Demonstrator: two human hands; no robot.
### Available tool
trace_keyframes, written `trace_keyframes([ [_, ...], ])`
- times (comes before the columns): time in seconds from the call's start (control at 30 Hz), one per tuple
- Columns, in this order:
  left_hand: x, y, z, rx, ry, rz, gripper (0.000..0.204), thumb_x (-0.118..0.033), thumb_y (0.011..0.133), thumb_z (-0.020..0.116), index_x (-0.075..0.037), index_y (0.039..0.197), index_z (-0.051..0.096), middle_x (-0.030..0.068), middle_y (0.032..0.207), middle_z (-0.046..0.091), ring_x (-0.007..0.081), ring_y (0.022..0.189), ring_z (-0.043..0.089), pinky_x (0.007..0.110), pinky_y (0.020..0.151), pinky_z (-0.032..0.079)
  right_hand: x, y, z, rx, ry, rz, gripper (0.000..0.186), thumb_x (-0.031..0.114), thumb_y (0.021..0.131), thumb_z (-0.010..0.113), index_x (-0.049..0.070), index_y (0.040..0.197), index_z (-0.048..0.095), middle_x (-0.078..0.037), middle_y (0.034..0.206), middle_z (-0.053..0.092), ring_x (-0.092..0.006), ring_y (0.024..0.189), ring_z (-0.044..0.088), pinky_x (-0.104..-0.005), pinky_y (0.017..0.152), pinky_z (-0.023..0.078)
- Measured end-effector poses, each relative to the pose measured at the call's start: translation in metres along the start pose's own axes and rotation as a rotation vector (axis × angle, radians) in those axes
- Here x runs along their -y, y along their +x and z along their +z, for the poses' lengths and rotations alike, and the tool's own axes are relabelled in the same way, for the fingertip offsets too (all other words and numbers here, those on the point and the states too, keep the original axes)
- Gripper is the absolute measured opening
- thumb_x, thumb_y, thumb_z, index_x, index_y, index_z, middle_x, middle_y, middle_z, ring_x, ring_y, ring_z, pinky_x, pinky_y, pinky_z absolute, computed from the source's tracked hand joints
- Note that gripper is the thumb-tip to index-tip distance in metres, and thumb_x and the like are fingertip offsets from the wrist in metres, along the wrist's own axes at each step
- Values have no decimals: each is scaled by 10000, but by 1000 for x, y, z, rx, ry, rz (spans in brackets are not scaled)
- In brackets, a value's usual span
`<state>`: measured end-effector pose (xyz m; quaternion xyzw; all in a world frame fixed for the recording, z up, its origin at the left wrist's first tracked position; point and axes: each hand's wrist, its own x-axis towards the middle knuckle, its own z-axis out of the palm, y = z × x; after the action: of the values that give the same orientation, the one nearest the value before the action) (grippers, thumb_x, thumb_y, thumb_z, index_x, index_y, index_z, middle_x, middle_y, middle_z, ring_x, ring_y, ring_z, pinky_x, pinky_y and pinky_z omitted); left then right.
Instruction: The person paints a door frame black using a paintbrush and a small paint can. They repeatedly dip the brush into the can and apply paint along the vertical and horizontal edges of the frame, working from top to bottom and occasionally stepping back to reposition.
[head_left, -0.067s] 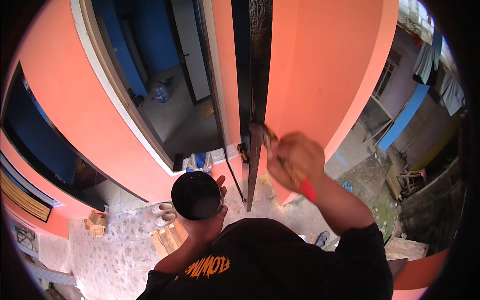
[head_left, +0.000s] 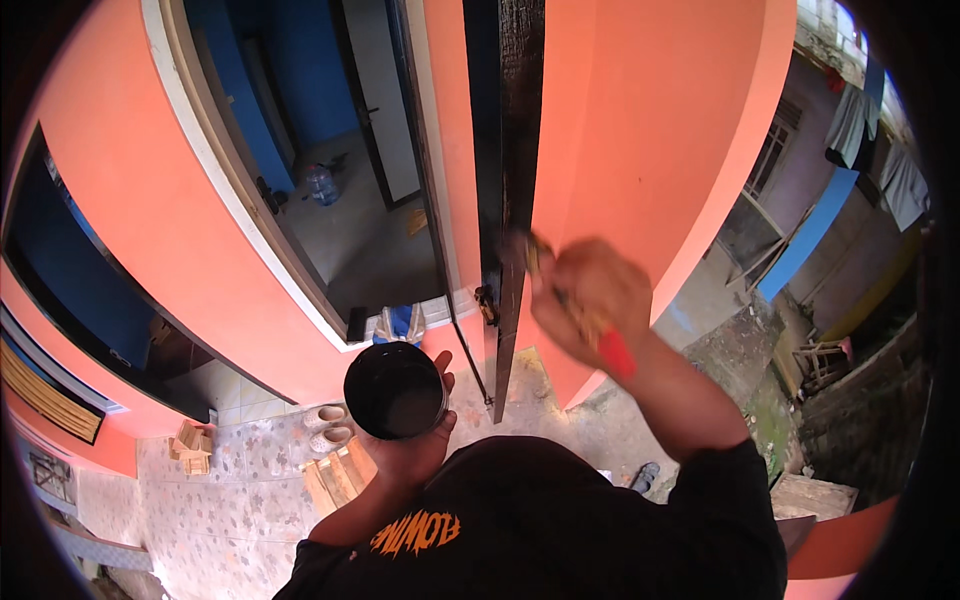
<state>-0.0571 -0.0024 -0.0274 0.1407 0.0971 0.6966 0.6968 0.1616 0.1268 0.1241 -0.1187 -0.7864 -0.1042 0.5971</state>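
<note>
**While your left hand (head_left: 412, 455) holds up a black pot (head_left: 396, 392), your right hand (head_left: 598, 300) is wrapped round a brush (head_left: 613, 352)**

Since both hands are full here, let's go through the fingers one side at a time. On the left you've got the pot resting in your palm, fingers curled against its side, with a couple of fingertips poking out past its right edge. The mouth faces up at you, but it's too dark in there for me to tell how much is inside.

On the right your fingers are bunched tight on the brush handle, not much gap left, and the red end sticks out below your fist toward your wrist. Your hand's a bit blurred, so I can't make out each finger. The bristle end points up and left and sits right at the tall dark wooden board (head_left: 520, 130); whether it's actually pressing on the wood, I can't tell.

The pot is lower and further left, well apart from the brush, with the lower part of that board between them. Behind your right hand there's the orange wall (head_left: 630, 150). Down on the patterned floor (head_left: 240, 500) you've got a pair of pale shoes (head_left: 328, 430) near a slatted wooden piece (head_left: 338, 482).
</note>
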Motion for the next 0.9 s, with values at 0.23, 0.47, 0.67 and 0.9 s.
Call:
trace_keyframes([
  [0.23,-9,9,-1,-50,80,-13,821,-739,884,430,-241,1536,439,188,1604,409,282,1314,559,401,844,509,-8,66,2,-207,-219,-124,228,-9,803,809,25,954,641,-143,871,662,-272,715,684,-338,616,547],
  [0.47,-11,6,-7,-47,35,5,832,-745,884,456,-226,1534,442,211,1600,401,293,1317,560,407,832,524,-4,5,9,-22,-142,-72,209,-70,747,770,27,873,633,-131,812,633,-248,641,653,-318,533,514],
  [0.67,-11,7,-8,31,-53,-5,833,-734,889,480,-207,1532,445,225,1615,363,309,1331,549,421,862,556,19,-17,-4,61,-75,69,220,-56,717,774,47,807,602,-94,752,594,-239,573,621,-333,496,495],
  [0.9,-9,12,-2,-26,-66,-64,781,-695,926,437,-204,1533,443,229,1610,371,322,1327,551,437,871,559,-19,70,-7,-58,-148,-25,201,-21,766,778,36,918,659,-102,815,625,-247,655,638,-333,558,510],
])
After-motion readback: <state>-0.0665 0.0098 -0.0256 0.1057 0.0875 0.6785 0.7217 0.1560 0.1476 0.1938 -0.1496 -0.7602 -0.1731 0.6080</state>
